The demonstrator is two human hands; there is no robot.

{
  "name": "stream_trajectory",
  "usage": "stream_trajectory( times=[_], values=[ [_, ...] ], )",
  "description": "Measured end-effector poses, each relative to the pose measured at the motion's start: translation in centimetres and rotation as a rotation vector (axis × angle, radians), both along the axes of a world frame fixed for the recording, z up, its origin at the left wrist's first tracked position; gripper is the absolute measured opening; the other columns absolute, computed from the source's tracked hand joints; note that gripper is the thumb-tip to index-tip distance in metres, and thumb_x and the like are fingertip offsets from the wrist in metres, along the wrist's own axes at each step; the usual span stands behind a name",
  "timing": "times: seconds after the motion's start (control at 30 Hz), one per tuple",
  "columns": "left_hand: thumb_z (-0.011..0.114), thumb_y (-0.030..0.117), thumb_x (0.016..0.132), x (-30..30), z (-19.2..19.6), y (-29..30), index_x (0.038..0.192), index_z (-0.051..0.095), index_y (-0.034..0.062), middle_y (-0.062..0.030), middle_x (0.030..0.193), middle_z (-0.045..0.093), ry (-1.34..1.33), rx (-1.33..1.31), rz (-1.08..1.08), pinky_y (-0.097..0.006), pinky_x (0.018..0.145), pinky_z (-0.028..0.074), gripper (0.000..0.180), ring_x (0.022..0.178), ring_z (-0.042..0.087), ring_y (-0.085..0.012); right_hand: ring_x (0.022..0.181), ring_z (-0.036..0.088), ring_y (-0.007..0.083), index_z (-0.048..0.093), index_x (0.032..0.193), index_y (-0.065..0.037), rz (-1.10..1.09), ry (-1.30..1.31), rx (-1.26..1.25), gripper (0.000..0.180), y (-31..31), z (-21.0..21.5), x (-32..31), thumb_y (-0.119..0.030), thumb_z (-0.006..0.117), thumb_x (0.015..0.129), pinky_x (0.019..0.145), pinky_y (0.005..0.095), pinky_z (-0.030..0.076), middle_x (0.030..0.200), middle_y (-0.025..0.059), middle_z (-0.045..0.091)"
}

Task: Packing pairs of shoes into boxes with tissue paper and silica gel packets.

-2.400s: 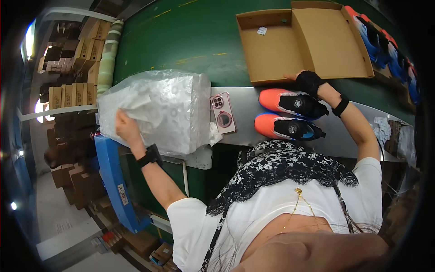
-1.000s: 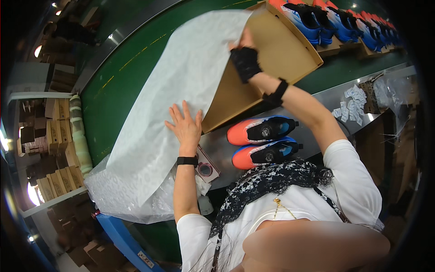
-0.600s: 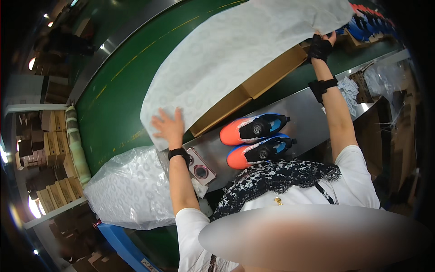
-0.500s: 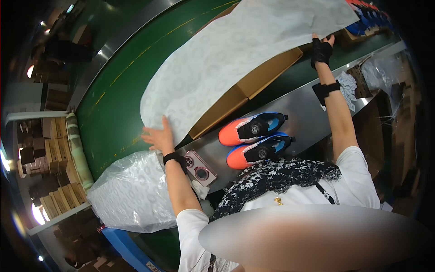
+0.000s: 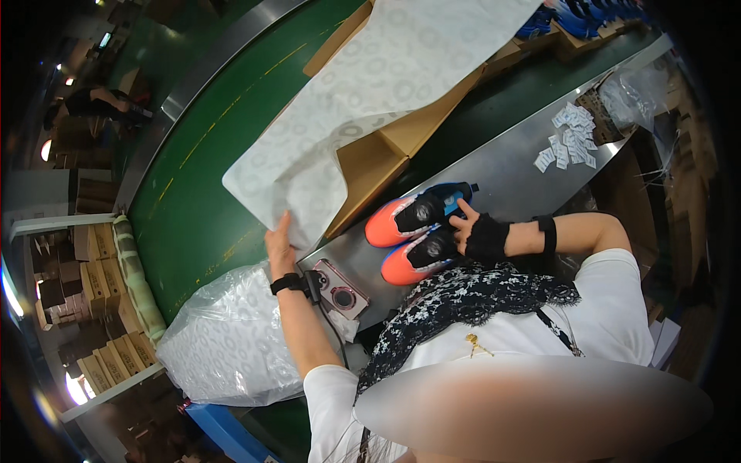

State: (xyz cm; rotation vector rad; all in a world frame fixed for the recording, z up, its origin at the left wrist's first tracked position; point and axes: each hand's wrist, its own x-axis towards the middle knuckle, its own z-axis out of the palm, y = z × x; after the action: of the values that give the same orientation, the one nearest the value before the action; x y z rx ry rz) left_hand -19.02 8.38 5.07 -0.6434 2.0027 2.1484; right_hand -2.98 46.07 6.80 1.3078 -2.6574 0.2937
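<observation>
A large sheet of white patterned tissue paper (image 5: pixel 324 100) lies over an open brown cardboard box (image 5: pixel 378 166), its near edge curled up. My left hand (image 5: pixel 279 248) is at the sheet's near left edge, thumb stretched out against the paper; its other fingers are partly hidden. On the metal ledge stands a pair of orange, black and blue shoes, one farther (image 5: pixel 397 220) and one nearer (image 5: pixel 417 258), toes to the left. My right hand (image 5: pixel 471 231), in a black fingerless glove, reaches to their heel ends, fingers apart and touching the shoes.
A pink phone-like device (image 5: pixel 340 289) lies by my left wrist. A plastic-wrapped stack of patterned paper (image 5: pixel 231 339) stands at the left. Small white packets (image 5: pixel 571 139) lie on the ledge's right end. More boxes with blue shoes (image 5: pixel 579 19) stand at the far right.
My right hand has left the paper's far right edge and come down to the shoes. The paper has sagged and curled over the box. My left hand stays by its edge, fingers less spread.
</observation>
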Motion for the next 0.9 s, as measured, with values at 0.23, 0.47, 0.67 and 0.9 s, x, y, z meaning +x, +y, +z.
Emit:
stream_trajectory(
  times=[0.23,0.47,0.67,0.9],
  values=[
    [0.065,0.015,0.073,0.8,5.2,-4.5,0.104,0.054,-0.0034,-0.0077,0.095,0.058,0.128,-0.378,-0.113,-0.026,0.074,0.042,0.038,0.084,0.054,-0.0151,0.067,0.056,0.021,0.061,0.07,-0.007,0.012,-0.661,-0.241,0.021,-0.6,10.8,-9.0,-0.028,0.063,0.067,0.067,0.0317,0.044,0.066,0.0068,0.059],
    [0.061,0.016,0.076,0.0,8.4,-4.9,0.101,0.054,-0.0069,-0.0088,0.094,0.059,0.195,-0.657,-0.234,-0.027,0.075,0.042,0.035,0.084,0.054,-0.016,0.074,0.058,0.0176,0.058,0.094,0.001,-0.439,-0.757,-0.926,0.04,-4.2,5.0,-23.1,-0.03,0.061,0.069,0.068,0.029,0.045,0.079,0.0138,0.06],
    [0.051,0.019,0.084,-0.4,13.3,-1.3,0.109,0.048,-0.0054,-0.009,0.102,0.055,0.198,-0.578,-0.33,-0.026,0.077,0.041,0.036,0.089,0.052,-0.0157,0.081,0.055,0.0284,0.054,0.079,0.002,-0.567,-0.632,-0.51,0.046,-9.8,-2.0,-22.2,-0.042,0.058,0.069,0.071,0.0352,0.043,0.081,0.0223,0.054],
    [0.05,0.019,0.085,-2.2,11.9,8.7,0.119,0.036,0.0011,-0.0148,0.12,0.044,0.234,0.101,-0.588,-0.035,0.075,0.048,0.041,0.098,0.053,-0.0238,0.101,0.048,0.0321,0.048,0.109,-0.001,-0.288,-1.095,-0.586,0.048,-12.1,-0.7,-20.0,-0.028,0.057,0.071,0.089,0.045,0.035,0.11,0.0191,0.05]
  ],
)
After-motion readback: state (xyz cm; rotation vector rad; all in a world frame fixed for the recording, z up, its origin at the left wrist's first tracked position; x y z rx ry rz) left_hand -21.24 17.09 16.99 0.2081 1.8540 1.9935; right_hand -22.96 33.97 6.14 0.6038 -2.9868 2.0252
